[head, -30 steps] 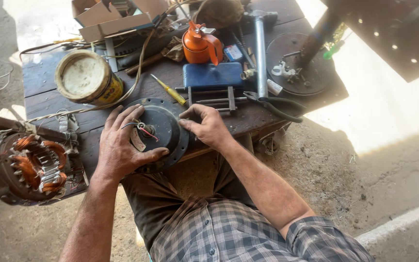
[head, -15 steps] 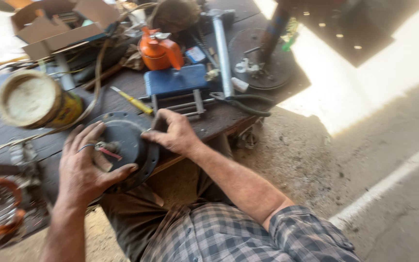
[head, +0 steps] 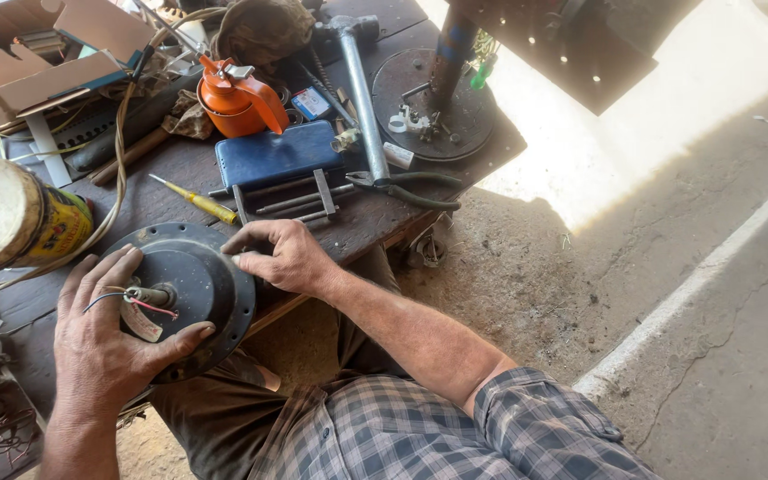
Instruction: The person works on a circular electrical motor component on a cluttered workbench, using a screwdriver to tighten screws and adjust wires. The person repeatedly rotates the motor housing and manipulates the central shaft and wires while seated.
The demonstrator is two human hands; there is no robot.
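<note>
Motor housing [head: 190, 289]: I see the round dark casing at the near edge of the bench [head: 375, 222], partly overhanging my lap, wires sprouting from its hub.
Left hand [head: 104, 342]: spread wide, gripping the housing's near-left rim.
Right hand [head: 282, 258]: fingers curled on the far-right rim.
Change: since a second ago both hands have kept their hold; the housing has barely shifted, so I judge it is only being steadied.
Edges: the bench drops off just right of my right hand.
Room: yellow screwdriver [head: 196, 203], blue case [head: 277, 153] and pliers [head: 406, 185] crowd the far side; a tin can [head: 6, 222] sits left.
</note>
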